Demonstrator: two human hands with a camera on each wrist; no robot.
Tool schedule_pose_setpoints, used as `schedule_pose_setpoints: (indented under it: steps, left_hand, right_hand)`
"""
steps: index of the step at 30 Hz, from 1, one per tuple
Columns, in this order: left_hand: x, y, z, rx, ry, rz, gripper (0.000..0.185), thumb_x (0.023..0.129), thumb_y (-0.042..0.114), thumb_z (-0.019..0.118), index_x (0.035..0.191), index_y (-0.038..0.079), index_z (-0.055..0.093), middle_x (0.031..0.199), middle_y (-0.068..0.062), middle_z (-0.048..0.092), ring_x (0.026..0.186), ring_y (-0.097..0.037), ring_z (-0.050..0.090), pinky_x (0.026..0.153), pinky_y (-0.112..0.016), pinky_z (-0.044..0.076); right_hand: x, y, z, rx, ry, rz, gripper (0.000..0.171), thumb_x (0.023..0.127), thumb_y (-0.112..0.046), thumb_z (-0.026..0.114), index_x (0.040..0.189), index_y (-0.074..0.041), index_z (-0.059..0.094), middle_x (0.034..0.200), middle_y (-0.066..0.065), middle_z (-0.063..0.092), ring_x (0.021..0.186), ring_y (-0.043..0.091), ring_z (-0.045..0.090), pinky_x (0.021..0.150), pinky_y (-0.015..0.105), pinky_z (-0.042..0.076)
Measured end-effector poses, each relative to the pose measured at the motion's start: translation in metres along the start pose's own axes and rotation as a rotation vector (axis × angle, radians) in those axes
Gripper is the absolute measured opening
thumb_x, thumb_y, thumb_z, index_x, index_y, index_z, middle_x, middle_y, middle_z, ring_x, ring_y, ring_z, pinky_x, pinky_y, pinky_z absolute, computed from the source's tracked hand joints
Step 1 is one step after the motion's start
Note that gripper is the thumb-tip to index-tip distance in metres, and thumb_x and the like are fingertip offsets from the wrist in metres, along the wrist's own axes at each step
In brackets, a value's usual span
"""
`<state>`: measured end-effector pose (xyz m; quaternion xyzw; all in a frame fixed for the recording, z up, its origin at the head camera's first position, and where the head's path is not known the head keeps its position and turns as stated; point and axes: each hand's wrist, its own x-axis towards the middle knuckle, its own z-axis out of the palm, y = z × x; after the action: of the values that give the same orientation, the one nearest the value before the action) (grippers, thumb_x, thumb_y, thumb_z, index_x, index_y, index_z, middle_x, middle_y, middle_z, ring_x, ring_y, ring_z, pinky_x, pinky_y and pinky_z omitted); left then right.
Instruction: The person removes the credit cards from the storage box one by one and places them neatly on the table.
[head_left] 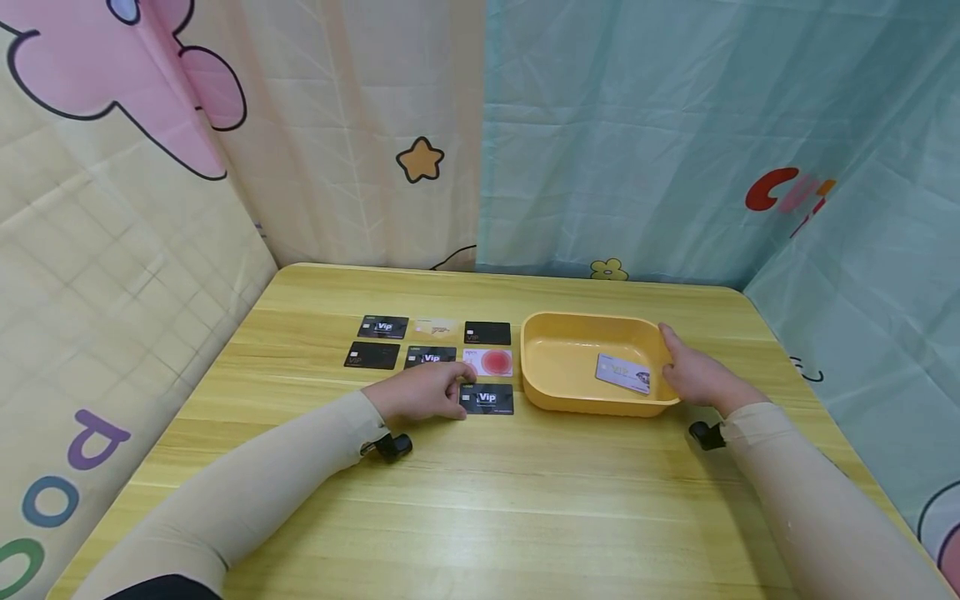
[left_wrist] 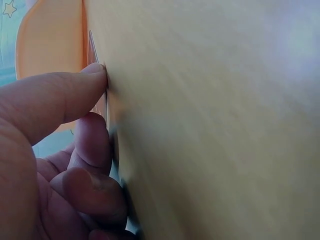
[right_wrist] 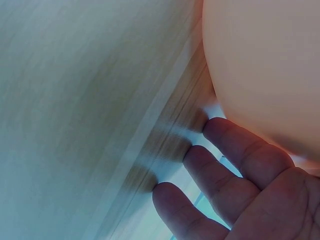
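My left hand [head_left: 425, 390] holds the left end of a black Vip card [head_left: 487, 399] between thumb and forefinger, low at the tabletop. In the left wrist view the thumb [left_wrist: 92, 82] and a bent finger meet at the card's thin edge [left_wrist: 93, 47]. My right hand [head_left: 697, 371] grips the right rim of a yellow plastic tray [head_left: 577, 406]. From the right wrist, several fingertips touch the table beside the tray wall [right_wrist: 260, 65]; the thumb is hidden there. A pale purple card [head_left: 623, 373] lies inside the tray.
Left of the tray, more cards lie in two rows: a black Vip card [head_left: 383, 327], a cream card [head_left: 437, 328], black cards [head_left: 487, 333], another Vip card partly behind the left hand, and a white card with a red circle [head_left: 496, 362]. Curtains [head_left: 600, 167] surround the wooden table [head_left: 570, 500].
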<state>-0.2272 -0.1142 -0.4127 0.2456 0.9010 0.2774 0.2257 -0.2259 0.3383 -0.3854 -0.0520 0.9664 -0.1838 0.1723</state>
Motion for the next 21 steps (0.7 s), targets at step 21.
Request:
schedule_pose_setpoints:
  steps: [21]
  left_hand:
    - [0.015,0.057,-0.062,-0.164,0.111,0.239,0.049,0.102,0.031,0.071,0.146,0.016,0.056,0.083,-0.003,0.058,0.066,-0.018,0.050,0.062,-0.032,0.045]
  right_hand:
    - [-0.002,-0.002,-0.002,0.006,-0.006,0.002,0.076,0.107,-0.012,0.035,0.164,0.005,-0.012,0.157,0.047,0.028,0.083,0.029,0.062,0.069,0.035,0.046]
